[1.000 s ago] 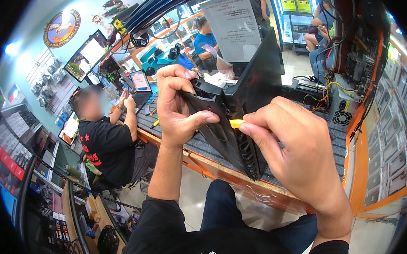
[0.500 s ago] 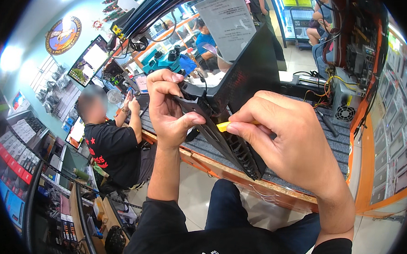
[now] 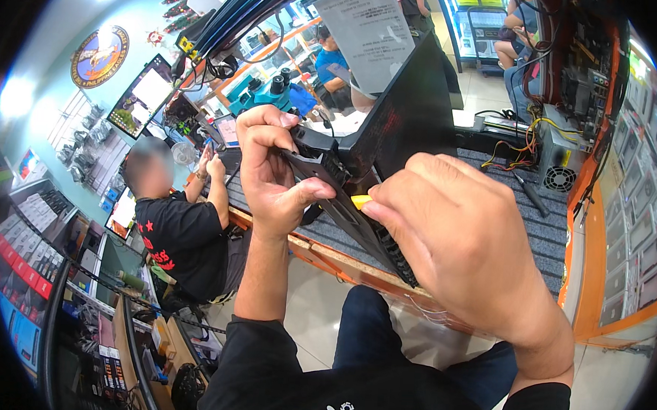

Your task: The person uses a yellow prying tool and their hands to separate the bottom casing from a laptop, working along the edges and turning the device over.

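Behind the black case (image 3: 416,98) shows a printed sheet (image 3: 363,40); by the surface's (image 3: 538,238) near edge, left fingers (image 3: 307,194) grip a black panel (image 3: 353,223), right fingers (image 3: 386,215) pinch a yellow piece (image 3: 360,201).

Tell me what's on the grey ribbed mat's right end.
A dark tool lies on the grey ribbed mat, near a grey power supply and wires. The right hand and black casing cover part of the mat; anything behind them cannot be seen.

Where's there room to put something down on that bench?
Best on the grey mat, between the black-handled tool and the right grip. A narrow strip also shows between the black panel and the bench edge. It's crowded around the metal power supply and wires.
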`<action>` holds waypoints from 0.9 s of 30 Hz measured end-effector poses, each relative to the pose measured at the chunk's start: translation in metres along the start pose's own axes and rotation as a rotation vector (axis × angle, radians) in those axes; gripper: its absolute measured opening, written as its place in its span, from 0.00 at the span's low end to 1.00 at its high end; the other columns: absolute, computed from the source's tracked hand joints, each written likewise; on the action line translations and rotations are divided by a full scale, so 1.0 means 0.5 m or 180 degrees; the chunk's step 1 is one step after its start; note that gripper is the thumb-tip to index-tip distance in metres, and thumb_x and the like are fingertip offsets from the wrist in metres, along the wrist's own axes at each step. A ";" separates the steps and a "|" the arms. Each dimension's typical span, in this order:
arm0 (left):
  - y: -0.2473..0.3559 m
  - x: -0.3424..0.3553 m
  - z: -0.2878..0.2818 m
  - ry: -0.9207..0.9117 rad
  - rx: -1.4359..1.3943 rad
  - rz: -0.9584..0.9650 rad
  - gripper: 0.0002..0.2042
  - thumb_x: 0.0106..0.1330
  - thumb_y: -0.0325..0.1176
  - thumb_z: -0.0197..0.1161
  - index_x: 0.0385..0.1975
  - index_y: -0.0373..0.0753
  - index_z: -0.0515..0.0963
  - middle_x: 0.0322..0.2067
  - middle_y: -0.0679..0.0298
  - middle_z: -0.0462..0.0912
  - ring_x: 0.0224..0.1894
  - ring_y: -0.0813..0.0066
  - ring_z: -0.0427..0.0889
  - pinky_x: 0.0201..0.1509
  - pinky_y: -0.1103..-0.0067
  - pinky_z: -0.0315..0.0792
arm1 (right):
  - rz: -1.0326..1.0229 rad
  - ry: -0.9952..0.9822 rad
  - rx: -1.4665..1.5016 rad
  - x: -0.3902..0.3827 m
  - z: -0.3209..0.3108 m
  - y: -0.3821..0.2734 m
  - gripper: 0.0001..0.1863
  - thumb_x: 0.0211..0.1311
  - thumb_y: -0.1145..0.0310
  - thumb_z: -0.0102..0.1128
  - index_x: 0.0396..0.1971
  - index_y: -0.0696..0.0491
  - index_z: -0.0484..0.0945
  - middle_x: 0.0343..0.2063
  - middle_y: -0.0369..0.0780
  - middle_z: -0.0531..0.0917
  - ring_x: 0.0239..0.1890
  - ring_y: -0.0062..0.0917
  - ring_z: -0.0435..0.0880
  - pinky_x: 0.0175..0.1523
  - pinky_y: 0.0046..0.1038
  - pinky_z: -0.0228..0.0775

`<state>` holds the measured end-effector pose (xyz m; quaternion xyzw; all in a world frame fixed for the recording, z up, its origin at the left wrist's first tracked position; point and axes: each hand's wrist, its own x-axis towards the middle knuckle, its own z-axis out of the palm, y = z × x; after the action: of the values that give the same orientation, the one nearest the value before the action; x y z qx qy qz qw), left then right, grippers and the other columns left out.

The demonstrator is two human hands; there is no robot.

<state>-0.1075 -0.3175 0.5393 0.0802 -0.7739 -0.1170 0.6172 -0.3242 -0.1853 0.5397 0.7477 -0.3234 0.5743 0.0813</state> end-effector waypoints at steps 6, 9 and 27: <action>-0.003 0.005 -0.005 -0.0068 0.0001 0.0039 0.36 0.37 0.54 0.88 0.36 0.39 0.71 0.49 0.61 0.64 0.55 0.69 0.67 0.67 0.70 0.63 | 0.0225 -0.0048 0.0256 -0.002 -0.002 0.000 0.06 0.58 0.77 0.71 0.31 0.59 0.80 0.25 0.42 0.80 0.25 0.36 0.80 0.32 0.33 0.71; -0.002 0.003 -0.002 -0.0033 -0.0057 -0.0019 0.36 0.37 0.54 0.88 0.36 0.40 0.71 0.49 0.61 0.64 0.55 0.69 0.67 0.67 0.70 0.63 | 0.0405 -0.0086 0.0414 -0.008 -0.003 0.003 0.06 0.59 0.78 0.71 0.31 0.59 0.81 0.24 0.42 0.80 0.24 0.34 0.79 0.30 0.31 0.69; 0.000 0.002 0.000 -0.0013 -0.0021 0.0015 0.37 0.39 0.57 0.87 0.37 0.39 0.71 0.49 0.60 0.64 0.55 0.68 0.67 0.67 0.69 0.63 | 0.0128 0.0008 -0.0264 -0.047 0.016 -0.013 0.07 0.56 0.76 0.68 0.32 0.56 0.78 0.27 0.40 0.76 0.29 0.35 0.78 0.33 0.34 0.72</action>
<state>-0.1077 -0.3178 0.5405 0.0761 -0.7749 -0.1182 0.6162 -0.3172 -0.1752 0.5171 0.7363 -0.3619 0.5628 0.1011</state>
